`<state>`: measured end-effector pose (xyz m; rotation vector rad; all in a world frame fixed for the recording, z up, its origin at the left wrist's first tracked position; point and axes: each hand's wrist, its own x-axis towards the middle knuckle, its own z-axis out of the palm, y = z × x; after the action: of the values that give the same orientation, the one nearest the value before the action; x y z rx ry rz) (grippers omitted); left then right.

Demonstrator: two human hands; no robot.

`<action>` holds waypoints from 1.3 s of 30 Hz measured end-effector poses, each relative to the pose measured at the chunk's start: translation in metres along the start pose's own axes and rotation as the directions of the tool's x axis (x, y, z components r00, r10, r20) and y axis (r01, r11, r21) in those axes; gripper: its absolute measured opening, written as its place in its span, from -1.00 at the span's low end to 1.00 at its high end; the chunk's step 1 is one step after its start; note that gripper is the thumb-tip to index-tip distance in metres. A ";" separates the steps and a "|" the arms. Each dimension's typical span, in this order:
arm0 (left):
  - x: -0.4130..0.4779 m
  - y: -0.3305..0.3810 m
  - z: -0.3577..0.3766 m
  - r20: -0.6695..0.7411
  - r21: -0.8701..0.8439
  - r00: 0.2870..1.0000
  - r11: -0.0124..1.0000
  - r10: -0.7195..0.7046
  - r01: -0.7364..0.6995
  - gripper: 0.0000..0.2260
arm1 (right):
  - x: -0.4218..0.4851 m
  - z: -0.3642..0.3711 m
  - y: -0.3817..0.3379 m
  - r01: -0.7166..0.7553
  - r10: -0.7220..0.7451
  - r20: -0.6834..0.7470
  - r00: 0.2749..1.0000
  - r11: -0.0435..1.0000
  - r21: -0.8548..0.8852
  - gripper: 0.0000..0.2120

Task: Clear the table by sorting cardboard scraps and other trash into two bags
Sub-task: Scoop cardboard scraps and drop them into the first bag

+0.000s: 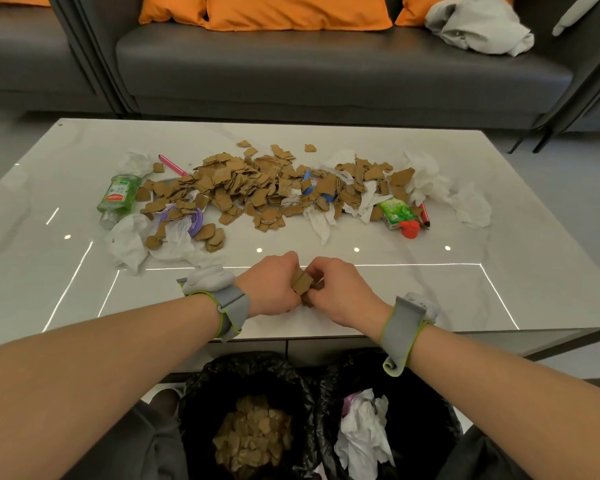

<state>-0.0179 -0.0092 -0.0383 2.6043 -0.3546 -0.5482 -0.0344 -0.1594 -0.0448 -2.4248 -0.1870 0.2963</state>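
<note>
Gripping a small stack of cardboard scraps (302,283) between left hand (271,287) and right hand (342,294), both hands clamped on it with curled fingers, knuckles nearly touching, low in the centre of the frame over the near edge of the surface (413,292). Probably squaring loose pieces into one bundle for a single drop; hard to say how many pieces, with fingers covering most of the stack.

Held directly above two black bags at the bottom of the frame, sensibly, for a short drop. Left bag (201,389) partly filled with brown scraps; right bag (426,403) holding white tissue and something pale purple. Into the left bag with this bundle, then, judging by the contents.

Plenty left to sort: main pile of cardboard (243,188) spread across the middle of the surface, mixed with crumpled tissues (426,174), a green bottle (118,195) on its side at left, a green carton (394,211) at right, a pink pen (172,164) at upper left of the mess, a purple ring (194,220) half buried.

Well short of done, by the look of it. Worth watching: tissue tangled among the scraps, easily scooped into the wrong bag.
</note>
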 end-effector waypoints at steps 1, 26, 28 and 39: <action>-0.001 -0.001 -0.001 0.007 -0.026 1.000 1.000 -0.014 0.014 -0.75 | 0.000 0.000 -0.001 -0.013 0.013 0.004 1.000 1.000 0.028 -0.83; -0.076 -0.020 -0.011 0.145 -0.172 0.982 0.974 -0.124 0.149 -0.77 | -0.038 0.028 -0.041 0.001 -0.026 0.131 0.991 0.982 0.187 -0.83; -0.088 -0.019 -0.008 0.169 -0.153 0.977 0.976 -0.131 0.157 -0.76 | -0.049 0.030 -0.045 0.015 -0.044 0.153 0.987 0.982 0.187 -0.82; -0.134 -0.006 0.035 0.563 0.266 0.772 0.949 -0.295 0.169 -0.39 | -0.106 0.063 -0.037 0.044 0.015 0.565 0.825 0.995 -0.091 -0.66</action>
<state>-0.1514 0.0276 -0.0268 2.6175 -0.2868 -1.5141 -0.1546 -0.1147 -0.0501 -2.3631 -0.4924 1.0258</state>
